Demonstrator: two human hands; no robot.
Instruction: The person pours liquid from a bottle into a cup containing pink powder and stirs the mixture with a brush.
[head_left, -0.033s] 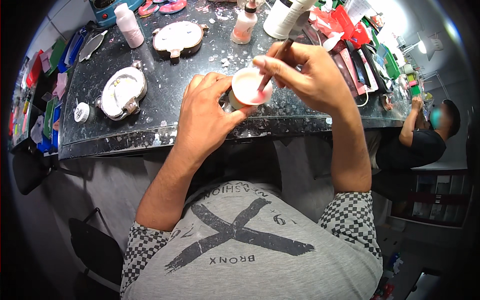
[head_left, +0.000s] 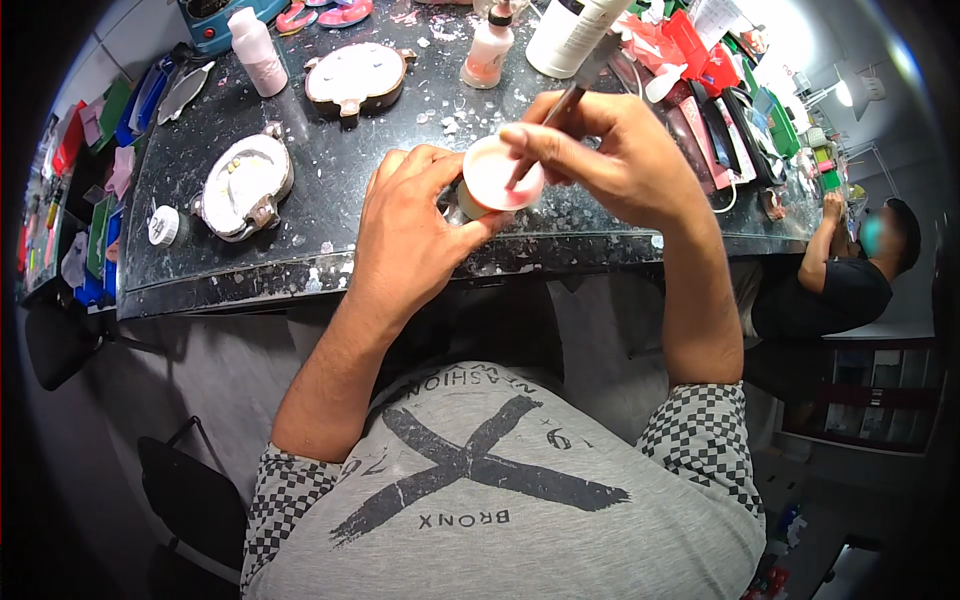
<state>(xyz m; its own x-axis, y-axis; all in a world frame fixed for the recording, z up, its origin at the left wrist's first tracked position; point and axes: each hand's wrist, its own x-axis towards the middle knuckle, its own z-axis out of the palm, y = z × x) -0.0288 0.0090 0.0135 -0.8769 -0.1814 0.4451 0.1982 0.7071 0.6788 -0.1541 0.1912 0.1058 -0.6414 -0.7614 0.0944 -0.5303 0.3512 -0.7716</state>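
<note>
My left hand [head_left: 400, 220] is wrapped round a small white cup [head_left: 485, 168] near the table's front edge, thumb and fingers on either side of it. Pale pink material lies inside, brighter pink toward its right side. Pinched in my right hand [head_left: 630, 160] is a dark, slim mixing spatula [head_left: 568, 103], slanting down with its lower end in the pink material. Left of the cup, an open metal flask half [head_left: 213, 193] filled with white plaster rests on the table. Another plaster-filled flask half [head_left: 350, 98] lies farther back.
A pink powder bottle [head_left: 258, 60], a pink liquid bottle [head_left: 487, 60] and a large white bottle [head_left: 565, 38] stand behind. A white cap [head_left: 163, 226] lies at left. Red plastic [head_left: 655, 42] and a dark case [head_left: 745, 140] crowd the right. A masked person [head_left: 840, 280] sits beyond.
The spatula's lower end has shifted slightly left within the cup, and my right fingers have tilted with it. My left hand and the cup stay in place.
</note>
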